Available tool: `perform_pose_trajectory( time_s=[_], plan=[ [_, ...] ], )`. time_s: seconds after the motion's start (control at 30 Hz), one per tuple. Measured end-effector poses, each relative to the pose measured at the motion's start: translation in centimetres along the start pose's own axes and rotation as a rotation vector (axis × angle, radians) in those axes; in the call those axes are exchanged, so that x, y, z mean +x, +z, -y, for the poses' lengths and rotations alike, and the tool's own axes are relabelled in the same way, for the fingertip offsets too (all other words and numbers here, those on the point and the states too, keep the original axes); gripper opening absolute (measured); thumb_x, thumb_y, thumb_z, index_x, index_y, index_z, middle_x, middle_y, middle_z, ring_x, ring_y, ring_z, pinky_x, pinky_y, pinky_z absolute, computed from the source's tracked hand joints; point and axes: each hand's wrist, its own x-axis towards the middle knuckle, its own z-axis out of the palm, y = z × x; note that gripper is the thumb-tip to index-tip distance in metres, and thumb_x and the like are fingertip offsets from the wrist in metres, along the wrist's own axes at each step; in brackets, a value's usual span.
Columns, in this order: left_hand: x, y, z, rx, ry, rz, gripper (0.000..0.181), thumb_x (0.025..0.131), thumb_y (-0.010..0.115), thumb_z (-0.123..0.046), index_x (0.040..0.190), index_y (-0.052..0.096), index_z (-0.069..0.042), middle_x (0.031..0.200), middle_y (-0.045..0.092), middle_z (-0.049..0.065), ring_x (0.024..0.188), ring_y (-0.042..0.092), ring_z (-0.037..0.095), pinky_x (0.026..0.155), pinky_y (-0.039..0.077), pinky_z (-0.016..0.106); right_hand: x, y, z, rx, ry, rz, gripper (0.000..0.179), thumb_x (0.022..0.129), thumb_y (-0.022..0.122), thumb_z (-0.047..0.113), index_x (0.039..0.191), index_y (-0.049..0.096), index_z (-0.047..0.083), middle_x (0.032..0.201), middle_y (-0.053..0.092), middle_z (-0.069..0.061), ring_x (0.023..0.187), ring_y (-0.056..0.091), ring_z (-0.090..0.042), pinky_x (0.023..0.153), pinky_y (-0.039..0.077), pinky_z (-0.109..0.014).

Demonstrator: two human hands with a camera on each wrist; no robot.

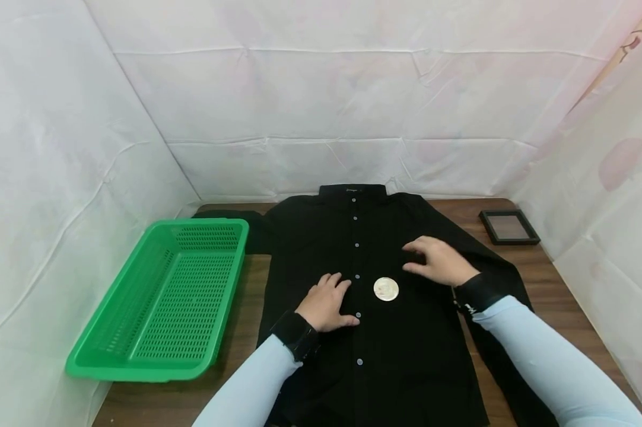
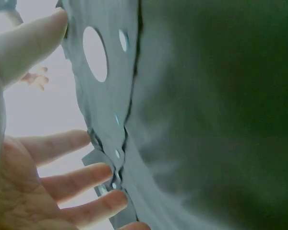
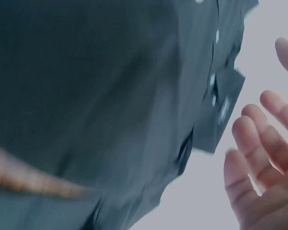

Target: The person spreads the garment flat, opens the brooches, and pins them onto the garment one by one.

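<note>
A black button-up shirt (image 1: 310,243) lies spread face up, its collar at the far side and pale buttons down the front. On its front, just right of the button line, sits a round pale, shiny disc (image 1: 386,289). My left hand (image 1: 329,303) is over the shirt left of the disc, fingers spread and thumb toward the buttons. Above the shirt's right half, my right hand (image 1: 438,261) has its fingers loosely bent with nothing held. The left wrist view shows the disc (image 2: 95,53) bright white against the cloth. In the right wrist view the shirt's collar (image 3: 221,110) appears beyond the fingers.
A green perforated plastic basket (image 1: 227,314) stands at the left, overlapping one sleeve in this view. At the back right of the wooden table (image 1: 558,290) lies a small black-rimmed square tray or frame (image 1: 517,241). White sheeting (image 1: 321,101) encloses the back and sides.
</note>
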Motion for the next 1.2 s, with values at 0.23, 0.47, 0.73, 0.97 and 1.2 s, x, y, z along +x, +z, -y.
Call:
perform_pose_trajectory(
  time_s=[0.23,0.47,0.73,0.97,1.2],
  plan=[
    [2.7,-0.1,1.1,0.090,-0.062,0.012,0.095,0.073,0.072,-0.065,0.147,0.039,-0.015,0.151,0.031,0.015,0.136,0.030,0.037,0.099,0.036,0.061,0.6,3.5,2.4,-0.009,-0.068,0.135,0.063,0.075,0.080,0.044,0.124,0.062,0.008,0.116,0.059,-0.005,0.103,0.056,-0.020,0.085,0.049,-0.039],
    [4.3,0.4,2.2,0.132,-0.089,0.017,0.105,0.068,0.070,-0.072,0.150,0.034,-0.018,0.154,0.026,0.017,0.137,0.028,0.040,0.096,0.036,0.065,0.5,4.8,2.9,-0.020,-0.070,0.166,0.072,0.071,0.082,0.049,0.126,0.060,0.008,0.118,0.057,-0.005,0.104,0.054,-0.020,0.086,0.049,-0.039],
    [4.2,1.5,2.0,0.138,-0.050,0.043,0.110,0.065,0.067,-0.078,0.152,0.030,-0.020,0.157,0.020,0.016,0.141,0.022,0.039,0.101,0.033,0.062,0.3,5.4,3.2,-0.057,-0.054,0.198,0.076,0.071,0.082,0.048,0.129,0.058,0.007,0.117,0.056,-0.006,0.100,0.053,-0.019,0.084,0.048,-0.037],
    [4.0,2.8,1.9,0.113,-0.027,0.072,0.110,0.064,0.066,-0.079,0.152,0.029,-0.025,0.159,0.017,0.013,0.142,0.018,0.039,0.100,0.029,0.067,0.3,5.9,3.1,-0.076,-0.041,0.199,0.071,0.070,0.083,0.046,0.125,0.061,0.007,0.112,0.056,-0.004,0.096,0.053,-0.017,0.082,0.048,-0.036],
    [3.8,2.3,1.6,0.085,-0.046,0.089,0.109,0.063,0.071,-0.075,0.151,0.032,-0.024,0.158,0.017,0.015,0.142,0.016,0.042,0.094,0.027,0.075,0.3,6.1,3.5,-0.108,-0.055,0.195,0.060,0.071,0.083,0.044,0.117,0.067,0.008,0.106,0.057,0.001,0.090,0.054,-0.011,0.076,0.049,-0.032]
  ],
)
